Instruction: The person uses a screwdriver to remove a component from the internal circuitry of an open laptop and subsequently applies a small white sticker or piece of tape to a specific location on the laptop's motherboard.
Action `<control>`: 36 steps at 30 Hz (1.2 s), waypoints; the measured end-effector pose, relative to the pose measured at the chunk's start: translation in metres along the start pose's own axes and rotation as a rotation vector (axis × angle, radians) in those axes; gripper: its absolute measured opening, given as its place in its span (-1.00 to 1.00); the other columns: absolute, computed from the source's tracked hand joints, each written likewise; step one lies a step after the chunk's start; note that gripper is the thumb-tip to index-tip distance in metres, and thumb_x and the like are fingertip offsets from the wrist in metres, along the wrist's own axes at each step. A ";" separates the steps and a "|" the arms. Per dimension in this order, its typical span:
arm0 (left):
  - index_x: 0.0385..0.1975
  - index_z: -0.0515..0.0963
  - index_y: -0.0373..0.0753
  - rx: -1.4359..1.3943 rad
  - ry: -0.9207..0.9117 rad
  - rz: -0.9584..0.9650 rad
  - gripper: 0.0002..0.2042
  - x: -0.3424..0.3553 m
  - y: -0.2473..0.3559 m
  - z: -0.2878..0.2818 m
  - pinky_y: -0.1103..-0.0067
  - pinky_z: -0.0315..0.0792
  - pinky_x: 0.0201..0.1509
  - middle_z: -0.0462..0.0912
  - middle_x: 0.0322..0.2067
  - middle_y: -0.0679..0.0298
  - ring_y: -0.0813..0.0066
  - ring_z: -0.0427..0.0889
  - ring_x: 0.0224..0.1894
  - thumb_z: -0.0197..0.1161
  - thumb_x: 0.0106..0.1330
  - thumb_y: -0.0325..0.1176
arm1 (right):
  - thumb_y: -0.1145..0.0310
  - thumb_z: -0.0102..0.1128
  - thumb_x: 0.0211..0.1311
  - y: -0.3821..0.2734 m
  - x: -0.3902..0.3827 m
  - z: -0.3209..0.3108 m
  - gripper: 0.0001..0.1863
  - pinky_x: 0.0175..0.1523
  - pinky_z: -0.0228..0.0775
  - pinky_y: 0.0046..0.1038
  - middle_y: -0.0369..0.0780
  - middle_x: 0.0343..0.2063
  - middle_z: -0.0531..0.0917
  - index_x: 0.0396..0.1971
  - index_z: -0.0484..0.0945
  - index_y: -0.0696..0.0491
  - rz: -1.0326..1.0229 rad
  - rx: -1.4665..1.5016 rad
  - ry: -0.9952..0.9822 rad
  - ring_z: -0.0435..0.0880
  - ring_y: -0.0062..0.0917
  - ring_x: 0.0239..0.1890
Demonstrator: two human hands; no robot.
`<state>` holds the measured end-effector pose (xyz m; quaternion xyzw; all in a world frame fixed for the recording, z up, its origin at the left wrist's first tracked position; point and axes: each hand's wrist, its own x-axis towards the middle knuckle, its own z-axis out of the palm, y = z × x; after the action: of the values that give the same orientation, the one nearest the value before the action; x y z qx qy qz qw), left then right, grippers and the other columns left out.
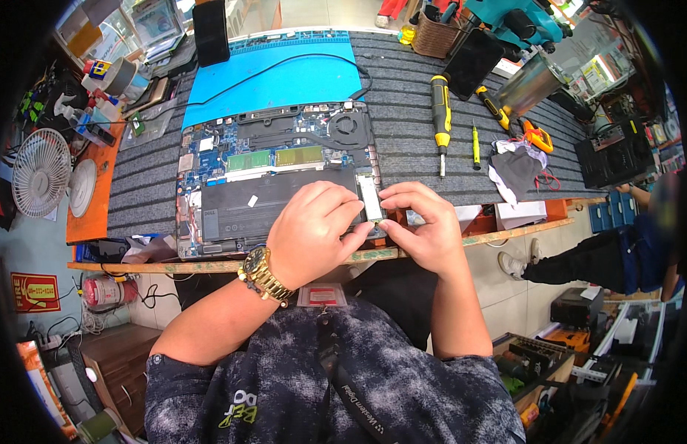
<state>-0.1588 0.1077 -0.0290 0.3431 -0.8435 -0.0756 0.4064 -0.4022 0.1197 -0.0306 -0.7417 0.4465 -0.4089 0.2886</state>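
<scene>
An opened laptop (232, 148) lies bottom-up in front of me, its circuit board, fan, memory sticks (299, 156) and black battery (243, 207) exposed. At its right near corner is a slim M.2 solid-state drive (370, 198) with a white label. My left hand (314, 226), with a gold watch (263, 272) on the wrist, pinches at the drive's left side and near end. From the other side my right hand (425, 226) has thumb and forefinger at the drive's edge. The exact contact of the fingertips is partly hidden. A small white piece (252, 200) rests on the battery.
Behind the laptop lies a blue mat (277, 78) crossed by a black cable. To the right are a yellow-black screwdriver (441, 118), a thin yellow-green screwdriver (476, 144) and a cloth (517, 170). A white fan (41, 174) stands left. Another person (617, 255) is at the right.
</scene>
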 end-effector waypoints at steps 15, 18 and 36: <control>-0.23 0.76 -0.26 -0.010 0.010 -0.033 -0.78 0.000 0.002 0.001 0.30 0.64 0.12 0.76 -0.18 0.23 0.17 0.74 -0.05 0.60 0.17 -0.36 | 0.60 0.63 0.07 -0.004 0.002 0.002 -0.68 0.08 0.67 -0.34 -0.10 -0.04 0.83 -0.15 0.74 0.18 0.023 0.003 0.018 0.83 -0.33 0.00; -0.24 0.76 -0.26 -0.014 0.010 -0.033 -0.78 0.001 0.002 0.001 0.30 0.64 0.11 0.75 -0.18 0.24 0.17 0.73 -0.06 0.59 0.17 -0.37 | 0.59 0.63 0.06 -0.005 0.002 0.002 -0.66 0.14 0.66 -0.32 -0.09 -0.03 0.82 -0.14 0.74 0.18 0.041 0.009 0.015 0.82 -0.30 0.03; -0.24 0.76 -0.28 -0.034 0.010 -0.041 -0.78 0.001 0.002 0.002 0.30 0.64 0.08 0.74 -0.20 0.23 0.18 0.72 -0.08 0.60 0.15 -0.39 | 0.48 0.64 0.08 -0.002 0.003 0.002 -0.56 0.25 0.64 -0.26 -0.05 0.15 0.76 0.00 0.73 0.18 0.071 0.008 0.024 0.79 -0.20 0.18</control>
<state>-0.1612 0.1084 -0.0289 0.3539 -0.8328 -0.0965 0.4146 -0.3985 0.1185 -0.0293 -0.7191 0.4744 -0.4091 0.3008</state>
